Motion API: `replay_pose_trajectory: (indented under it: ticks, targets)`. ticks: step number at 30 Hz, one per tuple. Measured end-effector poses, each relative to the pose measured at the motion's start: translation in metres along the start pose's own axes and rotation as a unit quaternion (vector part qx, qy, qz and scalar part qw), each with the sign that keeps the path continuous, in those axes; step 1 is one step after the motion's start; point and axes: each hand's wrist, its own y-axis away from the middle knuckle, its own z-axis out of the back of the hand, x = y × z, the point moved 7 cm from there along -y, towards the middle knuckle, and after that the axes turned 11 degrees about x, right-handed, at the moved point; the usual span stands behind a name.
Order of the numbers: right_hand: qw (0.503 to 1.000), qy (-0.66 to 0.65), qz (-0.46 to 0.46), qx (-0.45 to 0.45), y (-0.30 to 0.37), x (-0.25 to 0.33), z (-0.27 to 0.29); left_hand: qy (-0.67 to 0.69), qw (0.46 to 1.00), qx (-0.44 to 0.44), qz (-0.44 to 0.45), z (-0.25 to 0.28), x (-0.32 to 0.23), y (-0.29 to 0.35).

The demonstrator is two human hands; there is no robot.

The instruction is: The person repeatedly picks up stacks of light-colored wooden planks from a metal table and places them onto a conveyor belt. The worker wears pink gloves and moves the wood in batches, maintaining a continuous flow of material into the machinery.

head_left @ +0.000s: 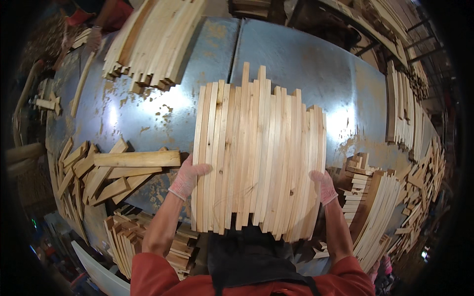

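Note:
A wide row of pale wooden strips point(256, 158) lies side by side between my two hands, its ends uneven at the far and near sides. My left hand point(186, 178), in a pinkish-white work glove, grips the row's left edge with the thumb on top. At the right edge my right hand point(324, 186), gloved the same way, presses inward with its thumb over the outer strip. The fingers of both hands are partly hidden behind the edges. The near ends of the strips reach over my dark apron point(237, 261).
Long strips point(148, 44) are stacked at the far left of the metal table point(296, 44), where another person's gloved hand point(94, 39) holds a strip. Loose offcuts point(98, 172) lie left. More stacks point(377, 202) and a scrap heap point(419, 187) are on the right.

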Motion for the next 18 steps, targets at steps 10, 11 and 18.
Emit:
replay_pose_trajectory:
  ticks: [10,11,18]
  targets:
    - [0.979,0.063,0.102,0.162,0.082,0.067,-0.117,0.107,0.971,-0.037,-0.211,-0.046,0.027,0.247]
    - [0.937,0.245,0.165,0.185,0.094,0.080,-0.135,0.120,0.961,-0.094,-0.231,-0.047,0.040,0.281]
    - [0.918,0.156,0.123,0.342,0.155,0.050,-0.254,0.048,0.900,-0.273,-0.337,-0.073,0.134,0.510]
